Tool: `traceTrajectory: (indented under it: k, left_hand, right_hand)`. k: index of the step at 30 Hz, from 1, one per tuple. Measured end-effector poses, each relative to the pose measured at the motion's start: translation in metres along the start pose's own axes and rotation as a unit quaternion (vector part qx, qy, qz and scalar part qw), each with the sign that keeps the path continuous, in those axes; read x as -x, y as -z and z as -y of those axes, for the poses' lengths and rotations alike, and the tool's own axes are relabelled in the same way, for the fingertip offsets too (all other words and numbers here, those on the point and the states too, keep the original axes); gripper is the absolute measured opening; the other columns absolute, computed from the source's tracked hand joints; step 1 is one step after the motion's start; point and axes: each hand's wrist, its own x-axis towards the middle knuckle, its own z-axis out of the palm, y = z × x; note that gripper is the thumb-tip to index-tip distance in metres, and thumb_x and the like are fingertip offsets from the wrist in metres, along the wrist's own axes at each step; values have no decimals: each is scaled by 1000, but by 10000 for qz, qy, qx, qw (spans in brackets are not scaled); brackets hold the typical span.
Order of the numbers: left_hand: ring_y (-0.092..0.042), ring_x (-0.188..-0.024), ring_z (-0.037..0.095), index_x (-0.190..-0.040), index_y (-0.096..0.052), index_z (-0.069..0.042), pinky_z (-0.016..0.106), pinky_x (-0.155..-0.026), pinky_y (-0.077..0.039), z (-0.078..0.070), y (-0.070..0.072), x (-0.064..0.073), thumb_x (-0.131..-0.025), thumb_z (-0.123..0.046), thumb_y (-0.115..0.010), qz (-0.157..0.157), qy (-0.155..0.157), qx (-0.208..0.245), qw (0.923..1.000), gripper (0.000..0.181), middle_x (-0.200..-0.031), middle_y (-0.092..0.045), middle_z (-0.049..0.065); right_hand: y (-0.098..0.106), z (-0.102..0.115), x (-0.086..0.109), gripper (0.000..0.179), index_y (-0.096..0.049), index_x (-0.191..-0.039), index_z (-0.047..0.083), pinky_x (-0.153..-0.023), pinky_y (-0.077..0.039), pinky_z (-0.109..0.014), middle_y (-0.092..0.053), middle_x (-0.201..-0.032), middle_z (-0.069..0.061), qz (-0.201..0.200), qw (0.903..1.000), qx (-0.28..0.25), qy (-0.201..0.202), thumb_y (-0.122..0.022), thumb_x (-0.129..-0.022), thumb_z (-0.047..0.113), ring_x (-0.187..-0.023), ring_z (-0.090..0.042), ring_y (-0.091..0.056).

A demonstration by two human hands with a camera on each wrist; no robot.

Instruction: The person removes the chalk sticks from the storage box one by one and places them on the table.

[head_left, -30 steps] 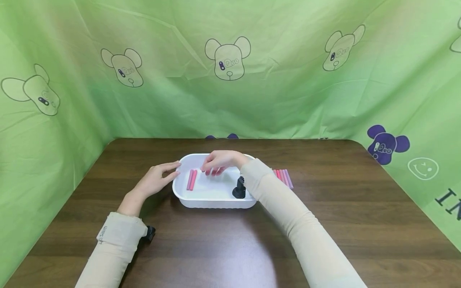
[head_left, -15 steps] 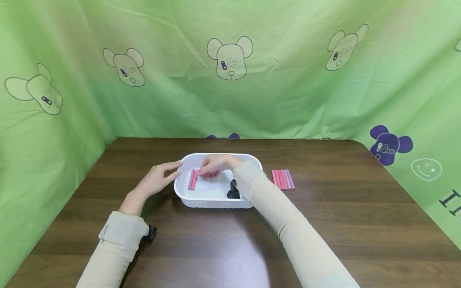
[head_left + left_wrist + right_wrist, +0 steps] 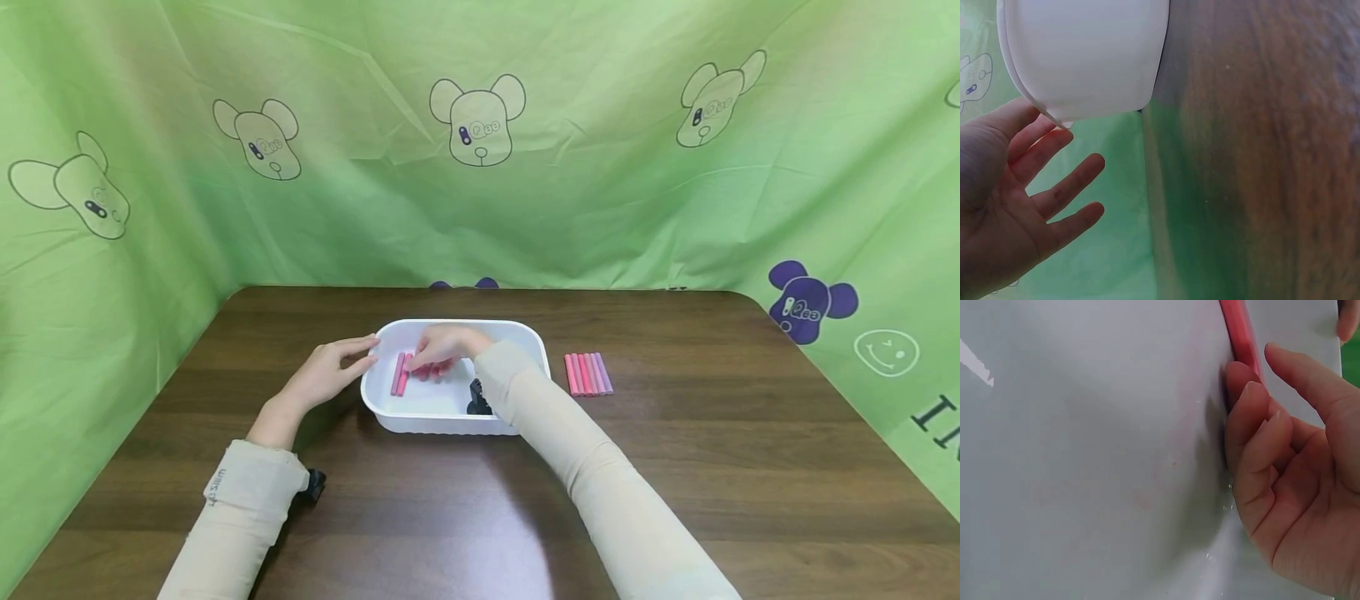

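An oblong white tub (image 3: 442, 424) stands mid-table in the head view. Inside, toward its left end, lie a pink chalk stick (image 3: 402, 387) and a purplish one (image 3: 396, 377), side by side. My right hand (image 3: 441, 345) reaches down into the tub. Its thumb and index fingertips straddle the end of the pink stick, seen up close in the right wrist view (image 3: 1239, 331), with the other fingers curled under. My left hand (image 3: 322, 379) touches the tub's left end, its fairly straight fingertips at the rim; the last two fingers (image 3: 1079, 181) stand free of it.
Several pink and purple chalk sticks (image 3: 588, 375) lie in a row on the table, right of the tub. A black wrist camera (image 3: 477, 400) on the right arm hangs over the tub; another (image 3: 315, 483) is on the left sleeve. A green curtain (image 3: 480, 225) surrounds the table.
My right hand has moved left and down inside the tub until its fingertips meet the pink chalk stick. The sleeve has uncovered the row of sticks outside. My left hand stays at the rim.
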Motion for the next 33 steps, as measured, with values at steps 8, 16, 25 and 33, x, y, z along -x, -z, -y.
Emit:
traceTrajectory:
  k: [8,16,25,33]
  left_hand:
    - [-46,-129,36,-132,-53,-4,52,-106,-38,0,1,0,-93,-20,-57,-6,13,25,10000,42,-137,-50,18]
    - [-46,-128,36,-132,-53,-4,52,-106,-38,1,0,0,-93,-20,-57,-6,-4,22,10000,42,-137,-50,18]
    - [-47,-128,35,-131,-53,-4,51,-106,-39,2,0,0,-93,-19,-57,-59,-33,5,10000,42,-136,-51,17]
    - [-48,-127,36,-131,-53,-4,51,-105,-39,3,-1,-1,-93,-19,-57,-67,-49,-2,10000,42,-137,-51,17]
  right_hand:
    - [-6,6,-3,31,-63,-67,10,-46,-39,-14,-60,-60,2,-241,9995,-84,-201,-62,-90,32,-48,-5,-49]
    - [-10,10,-5,34,-62,-63,10,-43,-37,-15,-58,-55,2,-546,9978,-1,-367,-62,-90,31,-43,-5,-48]
    - [-9,10,-6,31,-63,-64,10,-44,-37,-14,-60,-57,3,-483,9981,-15,-373,-62,-90,28,-45,-4,-48]
    - [-6,8,-5,28,-65,-65,10,-44,-35,-14,-60,-57,3,-278,9991,-147,-288,-61,-90,23,-47,-4,-47]
